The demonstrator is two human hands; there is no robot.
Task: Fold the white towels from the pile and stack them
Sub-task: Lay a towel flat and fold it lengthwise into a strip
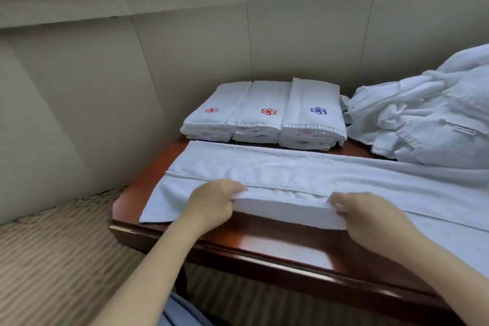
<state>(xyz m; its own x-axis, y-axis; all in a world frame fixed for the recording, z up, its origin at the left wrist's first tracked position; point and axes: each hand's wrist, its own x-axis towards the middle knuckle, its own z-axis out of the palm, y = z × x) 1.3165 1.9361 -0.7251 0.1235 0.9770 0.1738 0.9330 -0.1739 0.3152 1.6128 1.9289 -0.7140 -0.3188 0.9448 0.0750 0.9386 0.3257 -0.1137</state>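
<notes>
A dark red wooden counter (277, 246) fills the middle of the view, seen from above by the person standing at its six o'clock edge. A pale panelled wall (185, 47) runs behind it, and striped carpet (53, 259) shows at eight o'clock.

A long white towel (291, 169) lies flat across the counter from nine o'clock to three o'clock, its right end running out of view. One long side appears to be folded in already, leaving a seam line along the middle.

At two o'clock sits the pile (423, 119) of rumpled, unfolded white towels. At twelve o'clock, against the wall, stand three neat stacks (264, 114) of folded towels side by side, two showing a red flower mark and one a blue.

The left hand (211, 204), at seven o'clock, and the right hand (370, 212), at five o'clock, each pinch the near long edge of the spread towel, holding it raised just off the counter.

The towel looks soft, light and limp, with a nubbly surface that should not slip. It will likely sag between the two grips, so taking hold well apart along the edge, as here, seems the best way to keep the fold straight.
</notes>
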